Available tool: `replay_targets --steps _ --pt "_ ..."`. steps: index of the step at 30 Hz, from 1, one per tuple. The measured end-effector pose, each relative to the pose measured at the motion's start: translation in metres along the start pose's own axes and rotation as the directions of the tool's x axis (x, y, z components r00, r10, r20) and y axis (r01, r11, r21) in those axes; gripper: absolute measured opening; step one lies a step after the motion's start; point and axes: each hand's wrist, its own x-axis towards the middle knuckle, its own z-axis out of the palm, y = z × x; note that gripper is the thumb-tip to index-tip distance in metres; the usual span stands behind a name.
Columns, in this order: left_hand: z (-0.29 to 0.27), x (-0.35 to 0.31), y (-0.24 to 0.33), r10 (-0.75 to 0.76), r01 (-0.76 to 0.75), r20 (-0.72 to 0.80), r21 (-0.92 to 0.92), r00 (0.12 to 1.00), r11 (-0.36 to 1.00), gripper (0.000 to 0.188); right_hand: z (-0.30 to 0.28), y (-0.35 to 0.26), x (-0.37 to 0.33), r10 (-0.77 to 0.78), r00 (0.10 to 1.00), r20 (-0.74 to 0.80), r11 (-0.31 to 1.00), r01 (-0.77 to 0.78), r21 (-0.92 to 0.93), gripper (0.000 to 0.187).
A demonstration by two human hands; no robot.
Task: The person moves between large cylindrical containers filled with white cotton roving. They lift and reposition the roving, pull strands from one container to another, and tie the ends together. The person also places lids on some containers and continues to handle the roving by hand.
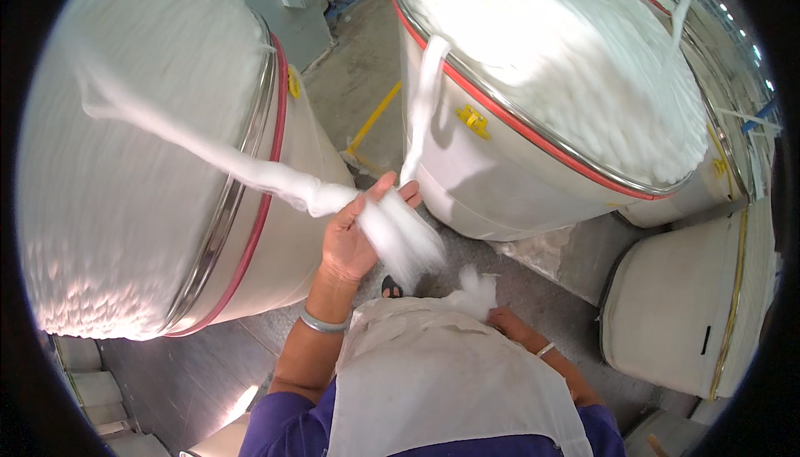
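My left hand (352,236) is closed around soft white fibre slivers, its palm turned up. One sliver (208,150) stretches to it from the full can on the left (287,199). A second sliver (425,107) drapes over the rim of the full can on the right (492,182) and comes down to my fingertips. Loose sliver ends (404,240), blurred by motion, hang from the hand. Lower right, beside my white apron (450,374), my right hand (518,329) has its fingers bent together at a wispy tuft of white fibre (475,290); the apron hides part of it.
Both cans have metal rims with red bands, and fibre heaped above them. More pale cans (667,299) stand at the right. A grey cabinet (271,7) with a box on it stands at the back. A yellow line (375,115) marks the floor between the cans.
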Motion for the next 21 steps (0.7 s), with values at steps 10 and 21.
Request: replay_targets --steps 10,21 --pt "0.019 -0.009 0.009 -0.062 0.044 0.073 0.230 0.995 0.972 0.096 0.018 -0.082 0.018 0.208 0.949 0.236 0.855 -0.293 0.427 0.037" --pt "0.022 -0.014 -0.003 -0.161 0.163 -0.038 0.076 0.986 0.984 0.087 0.034 -0.318 -0.009 -0.965 0.249 0.086 0.096 0.637 -0.765 0.017"
